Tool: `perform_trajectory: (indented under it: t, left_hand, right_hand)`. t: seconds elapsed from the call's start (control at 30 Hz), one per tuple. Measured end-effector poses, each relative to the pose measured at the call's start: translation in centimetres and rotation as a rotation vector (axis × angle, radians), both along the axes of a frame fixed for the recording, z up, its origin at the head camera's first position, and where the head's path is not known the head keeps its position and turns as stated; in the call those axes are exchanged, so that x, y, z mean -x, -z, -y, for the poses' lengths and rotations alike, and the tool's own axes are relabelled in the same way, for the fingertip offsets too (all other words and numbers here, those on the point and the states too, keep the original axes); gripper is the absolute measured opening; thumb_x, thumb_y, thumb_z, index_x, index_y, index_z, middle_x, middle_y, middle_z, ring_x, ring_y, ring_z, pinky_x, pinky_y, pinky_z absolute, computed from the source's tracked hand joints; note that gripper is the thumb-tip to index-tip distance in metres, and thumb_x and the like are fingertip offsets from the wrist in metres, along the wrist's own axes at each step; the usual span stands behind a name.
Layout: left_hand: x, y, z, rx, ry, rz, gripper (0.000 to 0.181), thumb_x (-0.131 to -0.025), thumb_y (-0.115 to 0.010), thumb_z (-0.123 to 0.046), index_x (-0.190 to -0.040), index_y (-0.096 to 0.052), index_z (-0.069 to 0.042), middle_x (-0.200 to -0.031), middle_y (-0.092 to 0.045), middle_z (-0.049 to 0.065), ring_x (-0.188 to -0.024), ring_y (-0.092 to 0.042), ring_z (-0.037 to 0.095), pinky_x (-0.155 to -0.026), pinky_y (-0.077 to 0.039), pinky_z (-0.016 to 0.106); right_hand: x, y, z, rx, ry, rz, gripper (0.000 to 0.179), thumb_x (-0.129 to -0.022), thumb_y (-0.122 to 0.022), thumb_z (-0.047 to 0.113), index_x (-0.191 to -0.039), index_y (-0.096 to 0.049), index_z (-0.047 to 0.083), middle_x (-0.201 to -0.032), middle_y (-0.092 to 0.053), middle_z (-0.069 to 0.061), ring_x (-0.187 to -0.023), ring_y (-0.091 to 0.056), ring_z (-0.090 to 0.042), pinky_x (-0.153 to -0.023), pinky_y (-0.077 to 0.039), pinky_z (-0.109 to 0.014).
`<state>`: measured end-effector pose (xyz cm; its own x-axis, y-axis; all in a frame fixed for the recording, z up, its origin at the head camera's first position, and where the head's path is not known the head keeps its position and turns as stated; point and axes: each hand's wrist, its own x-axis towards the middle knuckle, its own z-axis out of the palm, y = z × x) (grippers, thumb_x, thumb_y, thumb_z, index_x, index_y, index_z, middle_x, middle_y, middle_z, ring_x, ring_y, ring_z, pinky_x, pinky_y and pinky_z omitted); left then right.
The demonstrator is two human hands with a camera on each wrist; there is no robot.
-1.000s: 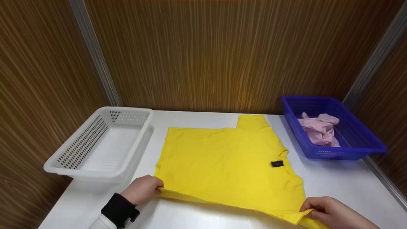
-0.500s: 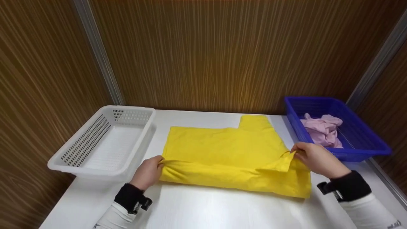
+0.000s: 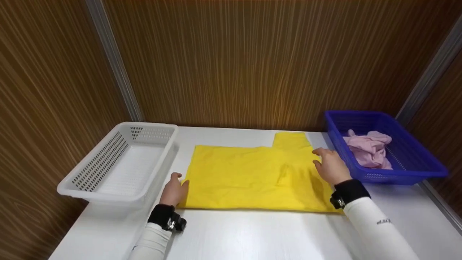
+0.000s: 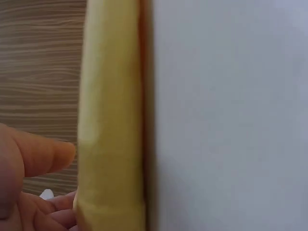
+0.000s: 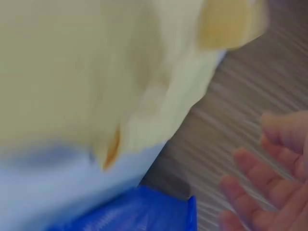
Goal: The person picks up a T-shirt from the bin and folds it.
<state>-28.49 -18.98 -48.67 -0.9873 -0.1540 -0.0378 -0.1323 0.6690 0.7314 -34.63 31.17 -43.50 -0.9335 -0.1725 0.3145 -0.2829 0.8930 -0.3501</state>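
A yellow T-shirt [image 3: 231, 177] lies on the white table with its near side folded over toward the back, one sleeve sticking out at the far right. At its left end my left hand [image 3: 174, 191] rests by the hem, thumb and fingers apart and loose. In the left wrist view the thumb of that hand [image 4: 41, 154] is beside the folded yellow edge [image 4: 110, 120]. My right hand [image 3: 329, 166] hovers over the shirt's right end, fingers spread. The right wrist view shows that hand [image 5: 274, 183] holding nothing, apart from the shirt [image 5: 72, 72].
On the left stands a white perforated basket [image 3: 162, 169]. A blue basket [image 3: 397, 173] at the right holds a crumpled pink cloth [image 3: 370, 148], close to my right hand. Wood-patterned panels [image 3: 231, 65] wall in the table [image 3: 252, 234] at the back and sides.
Both hands have carried the T-shirt's near edge up and away, folding it over the rest, then let go. The right hand has moved back and slightly left.
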Motion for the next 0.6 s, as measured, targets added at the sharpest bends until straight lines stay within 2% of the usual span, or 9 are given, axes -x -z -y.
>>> perform_trajectory:
  t: [0.1, 0.17, 0.3, 0.4, 0.5, 0.6]
  left_hand:
    - [-0.8, -0.3, 0.6, -0.062, -0.006, 0.055, 0.051, -0.107, -0.052, -0.02, -0.147, -0.04, 0.009, -0.135, -0.062, 0.04, -0.119, -0.064, 0.046, -0.1, -0.052, 0.054]
    - [-1.3, -0.6, 1.1, -0.099, -0.008, 0.086, 0.053, -0.106, -0.053, -0.02, -0.148, -0.04, 0.009, -0.135, -0.061, 0.039, -0.117, -0.064, 0.042, -0.098, -0.052, 0.049]
    - [-1.9, -0.8, 1.5, -0.141, 0.002, 0.115, 0.055, -0.104, -0.059, -0.018, -0.148, -0.041, 0.01, -0.122, -0.064, 0.032, -0.096, -0.062, 0.03, -0.077, -0.051, 0.034]
    - [-1.9, -0.6, 1.6, -0.149, 0.009, 0.116, 0.055, -0.101, -0.063, -0.014, -0.146, -0.044, 0.01, -0.116, -0.064, 0.028, -0.087, -0.058, 0.027, -0.067, -0.046, 0.029]
    - [-1.8, -0.2, 1.6, -0.133, 0.023, 0.085, 0.051, -0.099, -0.065, -0.01, -0.143, -0.049, 0.009, -0.123, -0.065, 0.033, -0.099, -0.064, 0.034, -0.077, -0.052, 0.034]
    - [-1.7, 0.3, 1.5, -0.12, 0.037, 0.04, 0.047, -0.099, -0.065, -0.008, -0.141, -0.051, 0.007, -0.131, -0.063, 0.038, -0.117, -0.065, 0.044, -0.092, -0.055, 0.044]
  right_hand:
    - [-2.5, 0.7, -0.7, 0.126, 0.037, 0.134, 0.031, -0.102, -0.062, 0.012, -0.126, -0.064, -0.008, -0.115, -0.072, -0.031, -0.1, -0.07, -0.044, -0.088, -0.057, -0.054]
    - [-4.1, 0.9, -1.6, 0.175, 0.086, 0.226, 0.036, -0.104, -0.06, 0.017, -0.127, -0.063, -0.009, -0.112, -0.072, -0.031, -0.094, -0.07, -0.039, -0.083, -0.057, -0.049]
    - [-6.1, 1.4, -4.0, 0.183, 0.185, 0.379, 0.045, -0.107, -0.054, 0.027, -0.126, -0.061, -0.014, -0.111, -0.07, -0.033, -0.096, -0.066, -0.039, -0.085, -0.054, -0.05]
    - [-6.6, 2.2, -5.3, 0.169, 0.198, 0.477, 0.05, -0.107, -0.053, 0.034, -0.115, -0.064, -0.015, -0.101, -0.07, -0.027, -0.091, -0.064, -0.036, -0.08, -0.052, -0.043]
    - [-6.8, 3.1, -5.8, 0.184, 0.194, 0.544, 0.05, -0.105, -0.058, 0.039, -0.097, -0.068, -0.009, -0.081, -0.064, -0.012, -0.079, -0.059, -0.025, -0.069, -0.045, -0.033]
    - [-6.8, 3.5, -6.0, 0.201, 0.182, 0.543, 0.042, -0.102, -0.063, 0.037, -0.084, -0.069, 0.0, -0.07, -0.055, 0.001, -0.071, -0.052, -0.018, -0.065, -0.04, -0.029]
